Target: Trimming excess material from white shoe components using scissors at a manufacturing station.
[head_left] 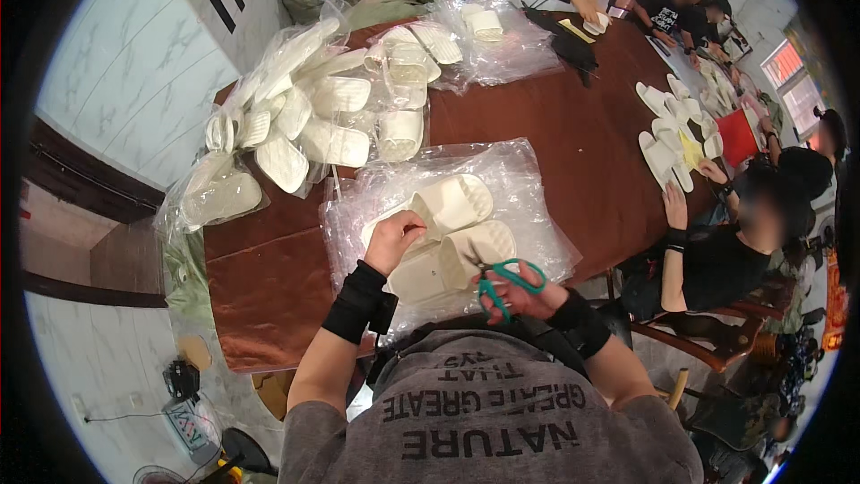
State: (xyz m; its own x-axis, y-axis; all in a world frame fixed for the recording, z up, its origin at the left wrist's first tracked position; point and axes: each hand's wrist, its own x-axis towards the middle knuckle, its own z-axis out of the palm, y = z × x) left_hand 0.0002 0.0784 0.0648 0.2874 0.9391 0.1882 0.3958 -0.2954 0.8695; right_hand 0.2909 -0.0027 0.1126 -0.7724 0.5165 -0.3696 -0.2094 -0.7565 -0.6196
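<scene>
My right hand (530, 296) grips a pair of scissors (493, 281) with green handles, the dark blades pointing up and left over a slipper. In front of me a pair of cream slippers lies on a stack of clear plastic bags (506, 166). My left hand (394, 240) is at the far slipper (461, 202), its fingertips pinched together beside the strap; whatever is between them is too small to make out. The near slipper (425, 274) sits between my two hands, closer to my body.
Bagged cream slippers (340, 94) are heaped at the table's far left. More plastic bags (493, 45) lie at the back. Loose white slippers (665, 148) cover the right side, near a seated co-worker (761, 215). Another person's hand (587, 11) works at the far edge of the brown-covered table (587, 125).
</scene>
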